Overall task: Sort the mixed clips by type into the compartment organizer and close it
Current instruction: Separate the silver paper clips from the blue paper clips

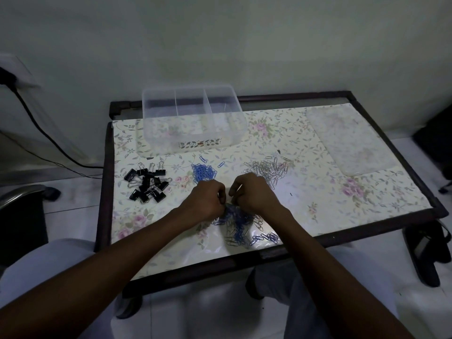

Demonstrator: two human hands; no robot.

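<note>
both grips [227,194] curled, mixed clips [241,228] just below

Both hands, left [208,195] and right [252,192], curled, picking at mixed clip pile [241,227] on bench [318,204]; organizer [193,118] open behind.

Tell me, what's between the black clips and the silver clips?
The pile of blue clips sits between the black clips and silver clips, seen in the head view.

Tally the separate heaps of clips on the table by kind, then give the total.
Black binder clip heap: 1
Blue paper clip heap: 1
Silver paper clip heap: 1
Mixed blue and silver heap, unsorted, below both hands: 1
Total: 4 heaps
</note>
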